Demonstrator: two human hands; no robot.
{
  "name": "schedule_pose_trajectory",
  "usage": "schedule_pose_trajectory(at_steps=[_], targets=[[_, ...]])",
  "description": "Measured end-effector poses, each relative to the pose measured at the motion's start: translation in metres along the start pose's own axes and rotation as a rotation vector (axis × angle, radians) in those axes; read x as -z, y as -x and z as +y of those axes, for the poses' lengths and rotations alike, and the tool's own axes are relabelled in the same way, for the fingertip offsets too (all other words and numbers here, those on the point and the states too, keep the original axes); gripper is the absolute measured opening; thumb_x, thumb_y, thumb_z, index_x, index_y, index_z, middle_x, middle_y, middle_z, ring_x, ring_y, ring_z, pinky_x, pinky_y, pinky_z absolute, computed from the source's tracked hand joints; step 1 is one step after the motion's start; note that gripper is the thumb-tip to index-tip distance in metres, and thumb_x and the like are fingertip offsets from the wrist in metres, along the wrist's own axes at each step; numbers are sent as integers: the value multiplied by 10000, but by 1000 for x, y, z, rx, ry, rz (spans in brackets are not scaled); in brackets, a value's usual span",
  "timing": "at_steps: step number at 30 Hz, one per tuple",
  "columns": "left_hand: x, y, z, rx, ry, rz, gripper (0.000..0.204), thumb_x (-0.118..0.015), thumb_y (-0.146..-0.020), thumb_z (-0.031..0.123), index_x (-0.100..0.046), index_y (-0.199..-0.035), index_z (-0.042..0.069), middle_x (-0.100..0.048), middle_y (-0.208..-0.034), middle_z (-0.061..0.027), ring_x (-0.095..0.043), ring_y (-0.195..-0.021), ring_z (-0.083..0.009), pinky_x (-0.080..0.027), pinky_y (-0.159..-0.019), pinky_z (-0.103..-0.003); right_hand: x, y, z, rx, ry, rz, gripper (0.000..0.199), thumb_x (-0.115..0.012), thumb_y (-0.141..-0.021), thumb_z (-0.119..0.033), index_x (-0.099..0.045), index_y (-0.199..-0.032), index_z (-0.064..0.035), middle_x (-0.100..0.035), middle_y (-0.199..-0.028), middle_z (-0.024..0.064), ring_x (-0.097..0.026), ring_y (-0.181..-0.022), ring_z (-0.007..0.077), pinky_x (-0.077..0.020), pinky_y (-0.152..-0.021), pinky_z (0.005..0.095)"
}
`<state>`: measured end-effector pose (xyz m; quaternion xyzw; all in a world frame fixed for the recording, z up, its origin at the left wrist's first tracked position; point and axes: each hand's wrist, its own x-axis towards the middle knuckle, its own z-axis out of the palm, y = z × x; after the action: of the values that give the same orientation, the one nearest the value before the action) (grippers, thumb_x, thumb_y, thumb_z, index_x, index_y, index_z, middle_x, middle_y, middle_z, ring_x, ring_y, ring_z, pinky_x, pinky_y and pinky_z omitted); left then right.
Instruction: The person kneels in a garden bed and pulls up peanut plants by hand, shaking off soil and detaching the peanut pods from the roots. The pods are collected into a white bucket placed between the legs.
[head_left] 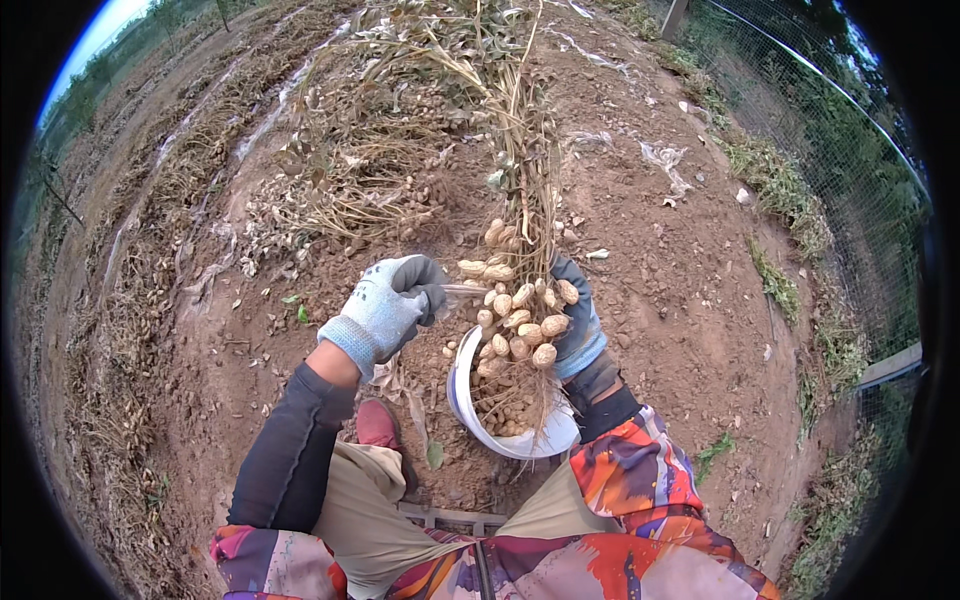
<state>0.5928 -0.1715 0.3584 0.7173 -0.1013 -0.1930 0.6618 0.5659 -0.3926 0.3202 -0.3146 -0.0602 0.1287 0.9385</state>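
A bunch of dried peanut plants [528, 170] stands upright before me, roots down, with a cluster of pale peanuts [520, 322] hanging at its lower end. My right hand [578, 325], in a grey and light-blue glove, is wrapped round the bunch from its right side; the fingertips are hidden behind it. To the left of the peanuts, my gloved left hand [395, 300] is closed on a thin, whitish strip of plastic film [462, 290] that reaches to the cluster. Directly beneath is a white bucket [465, 390] with peanuts and root bits inside, partly covered by the hanging roots.
Pulled peanut plants [350, 185] lie heaped on the brown soil ahead and left. Scraps of plastic film [668, 165] are scattered over the ground. A wire mesh fence [830, 130] runs along the right. Below me show a red shoe [378, 424] and a low seat's edge [450, 518].
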Motion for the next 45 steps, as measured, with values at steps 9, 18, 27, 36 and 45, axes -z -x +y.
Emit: schedule_pose_trajectory(at_steps=[9, 18, 27, 36, 45], targets=[[14, 3, 7, -153, -1069, 184, 35, -573, -756, 80, -579, -789, 71, -579, -810, -131, -572, -827, -306, -447, -718, -409, 12, 3, 2, 132, 131, 165, 286, -487, -901, -225, -572, -1113, -52, -635, -1012, 56, -615, -853, 150, -510, -769, 292], [77, -11, -17, 486, -1562, 278, 253, -565, -800, 195, -645, -1016, 91, -635, -1034, -136, -611, -973, -275, -496, -822, -366, 23, 15, -23, 144, 98, 77, 294, -384, -936, -175, -541, -1130, -20, -633, -1005, 99, -638, -816, 193, -555, -711, 324], [86, 5, -23, 493, -1571, 335, 559, -671, -756, 282, -478, -1251, 107, -412, -1315, -186, -452, -1172, -348, -395, -955, -424, 7, 36, -36, 176, 221, 132, 315, -376, -927, -175, -516, -1155, -9, -629, -1007, 125, -641, -771, 227, -563, -669, 349], [-19, -12, -17, -443, -763, -187, 464, -745, -688, 158, -572, -1105, 54, -493, -1169, -118, -501, -1096, -257, -425, -914, -346, 16, 29, -22, -21, 32, 170, 307, -387, -934, -172, -515, -1171, -24, -615, -1064, 93, -632, -855, 186, -550, -716, 316], [-8, -35, -34, -420, -546, 57, 127, -696, -677, 114, -611, -693, 21, -602, -818, -105, -566, -798, -284, -454, -708, -371, -10, 25, -21, 79, 76, -113, 318, -428, -920, -196, -528, -1160, -12, -614, -1085, 105, -621, -925, 213, -540, -777, 345]])
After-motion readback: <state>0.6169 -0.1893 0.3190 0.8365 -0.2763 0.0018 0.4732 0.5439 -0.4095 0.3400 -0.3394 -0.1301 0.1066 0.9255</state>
